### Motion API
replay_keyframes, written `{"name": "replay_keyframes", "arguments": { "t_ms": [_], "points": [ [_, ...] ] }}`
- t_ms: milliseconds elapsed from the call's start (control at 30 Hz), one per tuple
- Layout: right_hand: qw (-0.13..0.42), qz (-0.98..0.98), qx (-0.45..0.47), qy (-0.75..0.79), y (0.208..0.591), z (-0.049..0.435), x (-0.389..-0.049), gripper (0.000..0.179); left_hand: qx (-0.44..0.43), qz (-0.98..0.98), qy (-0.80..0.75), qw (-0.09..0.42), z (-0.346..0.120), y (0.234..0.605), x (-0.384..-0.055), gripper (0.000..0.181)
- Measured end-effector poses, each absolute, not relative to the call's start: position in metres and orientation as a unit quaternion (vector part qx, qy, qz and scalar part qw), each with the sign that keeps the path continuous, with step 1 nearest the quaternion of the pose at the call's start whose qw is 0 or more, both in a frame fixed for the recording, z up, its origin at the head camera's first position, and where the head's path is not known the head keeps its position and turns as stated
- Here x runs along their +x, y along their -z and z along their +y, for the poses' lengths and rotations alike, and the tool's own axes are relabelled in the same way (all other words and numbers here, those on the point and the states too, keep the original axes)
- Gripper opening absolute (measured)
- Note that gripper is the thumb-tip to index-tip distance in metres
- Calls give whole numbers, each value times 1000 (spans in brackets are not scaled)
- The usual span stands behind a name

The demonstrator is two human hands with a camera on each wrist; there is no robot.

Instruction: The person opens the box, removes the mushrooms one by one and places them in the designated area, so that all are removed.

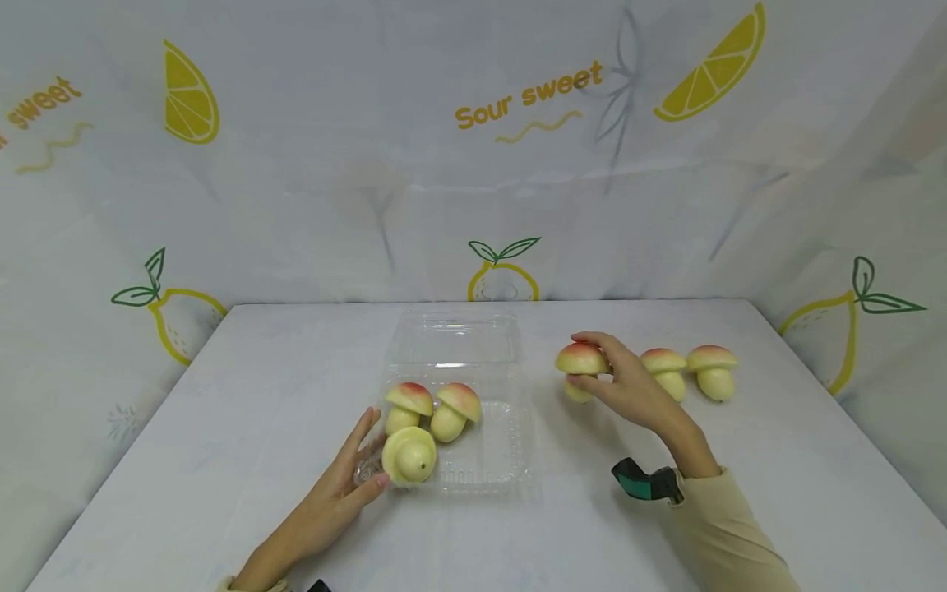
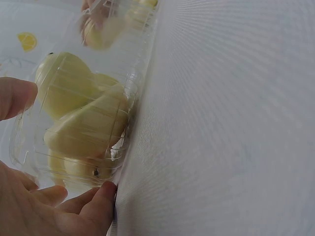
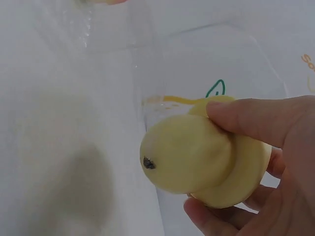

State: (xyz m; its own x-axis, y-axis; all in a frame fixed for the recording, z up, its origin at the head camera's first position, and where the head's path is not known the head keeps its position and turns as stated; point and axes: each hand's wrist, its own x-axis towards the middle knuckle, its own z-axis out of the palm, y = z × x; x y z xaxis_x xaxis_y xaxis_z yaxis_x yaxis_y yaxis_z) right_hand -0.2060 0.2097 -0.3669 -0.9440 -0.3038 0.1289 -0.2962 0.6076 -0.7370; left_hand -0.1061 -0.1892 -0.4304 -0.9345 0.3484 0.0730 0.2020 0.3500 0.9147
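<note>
A clear plastic clamshell box (image 1: 484, 469) lies with its lid (image 1: 455, 339) folded back. Three artificial mushrooms, cream with reddish caps, sit at its left end: a back-left one (image 1: 409, 400), a back-right one (image 1: 456, 404) and a front one (image 1: 409, 455) with its stem toward the viewer. My left hand (image 1: 329, 501) holds the box's left end, thumb at the near corner, fingers along the side (image 2: 54, 209). To the right of the box, my right hand (image 1: 629, 386) grips another artificial mushroom (image 3: 187, 155) by its cap, thumb on one side and fingers on the other.
Two more artificial mushrooms, one partly behind the right hand (image 1: 668, 372) and one farther right (image 1: 713, 374), stand on the white table (image 1: 222, 436). A lemon-printed cloth (image 1: 333, 181) hangs behind the table.
</note>
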Motion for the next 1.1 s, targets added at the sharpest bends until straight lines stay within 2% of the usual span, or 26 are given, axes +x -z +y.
{"name": "replay_keyframes", "arguments": {
  "t_ms": [333, 1100],
  "points": [
    [15, 906, -160, 391, 379, 218, -212, 57, 167, 815, -549, 73, -189, 430, -106, 82],
    [-9, 927, -143, 346, 389, 220, -216, 52, 161, 813, -554, 77, -190, 430, -107, 82]
  ]
}}
